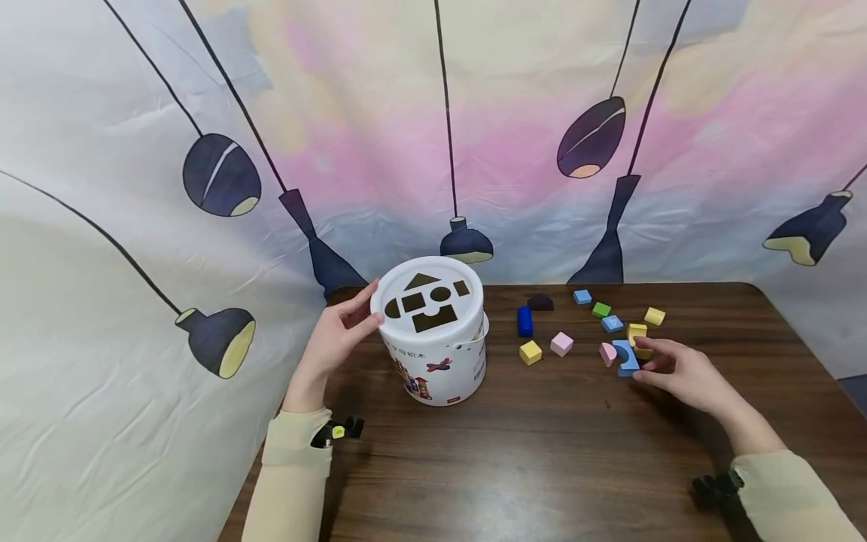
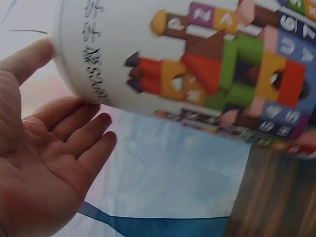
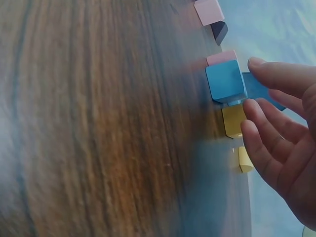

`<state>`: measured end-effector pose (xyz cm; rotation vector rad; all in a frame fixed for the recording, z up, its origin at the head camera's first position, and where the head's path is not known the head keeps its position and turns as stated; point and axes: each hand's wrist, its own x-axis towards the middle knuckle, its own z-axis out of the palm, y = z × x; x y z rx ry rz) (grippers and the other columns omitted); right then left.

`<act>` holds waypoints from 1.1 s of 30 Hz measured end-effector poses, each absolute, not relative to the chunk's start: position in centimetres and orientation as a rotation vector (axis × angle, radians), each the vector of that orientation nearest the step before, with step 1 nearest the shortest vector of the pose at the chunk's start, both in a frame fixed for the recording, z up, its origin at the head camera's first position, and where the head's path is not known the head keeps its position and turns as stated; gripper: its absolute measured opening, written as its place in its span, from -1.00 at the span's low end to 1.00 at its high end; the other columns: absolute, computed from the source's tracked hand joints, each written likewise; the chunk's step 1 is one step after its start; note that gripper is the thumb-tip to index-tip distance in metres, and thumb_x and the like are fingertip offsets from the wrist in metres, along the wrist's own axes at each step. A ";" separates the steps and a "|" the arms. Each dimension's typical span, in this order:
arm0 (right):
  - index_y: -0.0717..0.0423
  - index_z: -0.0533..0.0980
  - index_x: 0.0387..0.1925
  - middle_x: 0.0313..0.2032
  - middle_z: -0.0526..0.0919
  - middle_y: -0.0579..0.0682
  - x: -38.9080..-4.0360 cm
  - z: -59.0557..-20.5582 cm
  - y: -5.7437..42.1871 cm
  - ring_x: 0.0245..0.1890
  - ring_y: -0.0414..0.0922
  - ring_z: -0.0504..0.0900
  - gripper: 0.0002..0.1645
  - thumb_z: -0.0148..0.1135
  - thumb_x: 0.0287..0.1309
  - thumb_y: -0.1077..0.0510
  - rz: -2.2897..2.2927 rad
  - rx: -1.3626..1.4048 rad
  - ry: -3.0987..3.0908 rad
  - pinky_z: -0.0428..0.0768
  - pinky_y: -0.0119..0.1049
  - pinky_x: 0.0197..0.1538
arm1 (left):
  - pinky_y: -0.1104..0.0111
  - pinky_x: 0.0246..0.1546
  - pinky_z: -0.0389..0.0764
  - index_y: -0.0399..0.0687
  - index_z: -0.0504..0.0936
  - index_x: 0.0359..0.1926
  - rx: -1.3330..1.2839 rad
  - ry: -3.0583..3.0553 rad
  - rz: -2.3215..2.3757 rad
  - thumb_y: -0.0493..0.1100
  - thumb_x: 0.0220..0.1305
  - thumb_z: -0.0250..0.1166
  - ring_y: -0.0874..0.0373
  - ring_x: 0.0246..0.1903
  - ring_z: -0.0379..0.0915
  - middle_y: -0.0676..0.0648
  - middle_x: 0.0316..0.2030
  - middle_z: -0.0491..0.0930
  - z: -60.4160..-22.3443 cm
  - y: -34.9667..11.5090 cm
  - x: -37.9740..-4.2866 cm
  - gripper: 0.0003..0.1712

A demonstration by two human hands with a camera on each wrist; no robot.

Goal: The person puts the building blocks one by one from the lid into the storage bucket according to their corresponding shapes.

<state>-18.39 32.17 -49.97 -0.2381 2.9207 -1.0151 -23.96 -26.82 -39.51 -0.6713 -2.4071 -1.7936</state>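
Note:
A white toy-block bucket (image 1: 436, 361) stands upright on the table, its white lid (image 1: 400, 282) pierced with several shaped holes. My left hand (image 1: 339, 327) touches the lid's left edge with thumb and fingertips spread. In the left wrist view, those fingers (image 2: 91, 131) are fairly straight beside the printed wall. On the right, my right hand (image 1: 684, 374) is at a blue arch block (image 1: 626, 363), thumb and fingers apart around its right side. Whether the fingertips touch it is unclear. A pink half-round block (image 1: 607, 354) and yellow blocks (image 1: 634, 331) are close by.
Between bucket and right hand lie a blue cylinder (image 1: 524, 321), a dark half-round block (image 1: 540, 302), a yellow cube (image 1: 530, 352) and a pink cube (image 1: 561, 344). Farther back are a green block (image 1: 600, 309) and small blue blocks (image 1: 582, 296). A printed cloth (image 1: 406, 150) hangs behind the table.

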 end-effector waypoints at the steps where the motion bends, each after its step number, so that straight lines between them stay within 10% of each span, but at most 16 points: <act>1: 0.34 0.45 0.45 -0.03 0.73 0.19 -18.4 -49.9 32.2 -0.10 0.03 0.70 -0.12 0.59 0.26 -0.02 -1.009 -0.242 2.919 0.61 -0.06 -0.11 | 0.43 0.21 0.59 -0.06 0.42 0.57 -0.659 -2.453 -1.779 -0.29 0.47 0.40 -0.07 0.41 0.45 -0.15 0.51 0.42 -39.1 -27.0 -24.0 -0.29; 10: 0.36 0.46 0.43 -0.02 0.71 0.21 -19.0 -49.4 32.1 -0.10 0.04 0.69 -0.10 0.62 0.21 0.02 -0.980 -0.314 2.908 0.67 0.08 -0.03 | -0.03 0.40 0.44 0.02 0.46 0.55 -0.563 -2.911 -1.185 0.10 0.33 0.56 -0.05 0.47 0.36 -0.04 0.46 0.48 -34.9 -27.5 -24.3 -0.14; 23: 0.39 0.44 0.43 0.14 0.66 0.37 -20.7 -49.2 32.0 -0.07 0.10 0.74 -0.07 0.66 0.14 0.10 -0.891 -0.497 2.898 0.73 0.10 -0.05 | -0.04 0.44 0.40 -0.09 0.49 0.51 -0.550 -3.045 -1.101 0.11 0.26 0.61 -0.06 0.51 0.29 -0.04 0.47 0.45 -32.6 -26.9 -24.9 -0.10; 33: 0.33 0.44 0.46 -0.10 0.68 0.07 -21.6 -49.4 32.1 -0.21 -0.10 0.60 -0.05 0.67 0.13 0.11 -0.838 -0.509 2.846 0.58 -0.23 -0.21 | -0.03 0.43 0.42 -0.09 0.48 0.51 -0.537 -3.043 -1.109 0.11 0.27 0.60 -0.05 0.49 0.31 -0.02 0.47 0.45 -32.9 -27.1 -24.9 -0.11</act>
